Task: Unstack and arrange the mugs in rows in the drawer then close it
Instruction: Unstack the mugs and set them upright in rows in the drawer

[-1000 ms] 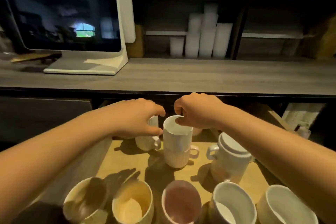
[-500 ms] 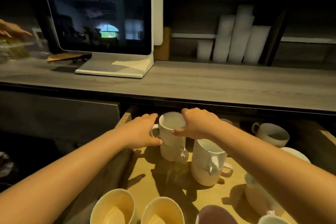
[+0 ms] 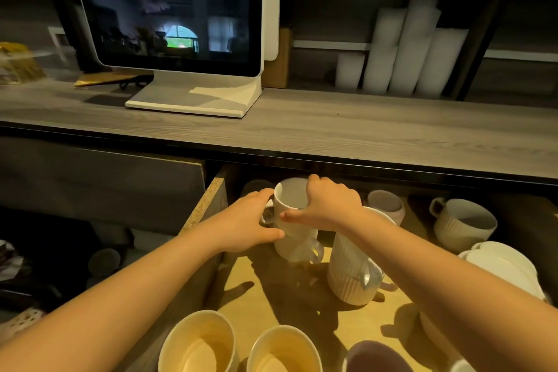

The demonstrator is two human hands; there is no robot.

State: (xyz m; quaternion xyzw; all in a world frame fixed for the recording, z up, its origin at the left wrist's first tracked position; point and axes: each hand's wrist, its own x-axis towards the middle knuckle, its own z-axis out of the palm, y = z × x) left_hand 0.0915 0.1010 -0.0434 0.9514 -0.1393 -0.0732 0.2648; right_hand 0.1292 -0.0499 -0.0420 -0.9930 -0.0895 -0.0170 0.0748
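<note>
Two white mugs, one nested in the other, make the white stack (image 3: 302,238) near the back left corner of the drawer (image 3: 208,205). The right grip (image 3: 329,205) pinches the top mug (image 3: 291,195) at its rim, fingers over the far edge and thumb on the near wall. The left grip (image 3: 244,220) curls round the stack's left side at the seam.

Unstacking looks to be the step in hand. Next, the top mug must lift straight up while the left grip holds the lower one down, then find a bare spot in a row.

Just right of it stands a ribbed stack (image 3: 353,278), not yet parted. By the back edge sit a purple mug (image 3: 386,205) and a ribbed mug (image 3: 462,226). By the front edge are two cream mugs (image 3: 199,344). All look empty, and the drawer is open.
</note>
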